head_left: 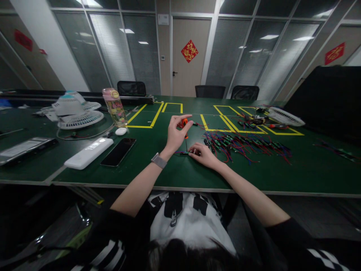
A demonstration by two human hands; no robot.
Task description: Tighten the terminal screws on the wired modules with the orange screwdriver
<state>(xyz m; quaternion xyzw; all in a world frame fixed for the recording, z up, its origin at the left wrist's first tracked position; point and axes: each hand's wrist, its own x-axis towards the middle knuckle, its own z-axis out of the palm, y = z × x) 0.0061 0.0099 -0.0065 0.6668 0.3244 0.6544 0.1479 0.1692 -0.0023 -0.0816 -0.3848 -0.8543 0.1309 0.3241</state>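
My left hand [176,134], with a watch on its wrist, is closed around the orange and black handle of a screwdriver [185,124]. The screwdriver stands nearly upright, its thin shaft pointing down at a small green circuit board [184,153] on the table. From the right, my right hand [203,155] pinches that board at its right end, fingers curled and resting on the green tabletop [169,173]. Thin wires stick out of the board's left side. Whether the tip sits in a screw is too small to tell.
Right of my hands lies a heap of wired circuit boards [234,143]. To the left are a black phone [118,152], a white power bank [88,153], a round white case [121,131], a drink bottle [115,109] and white fans [75,111]. Yellow tape [139,127] marks the table.
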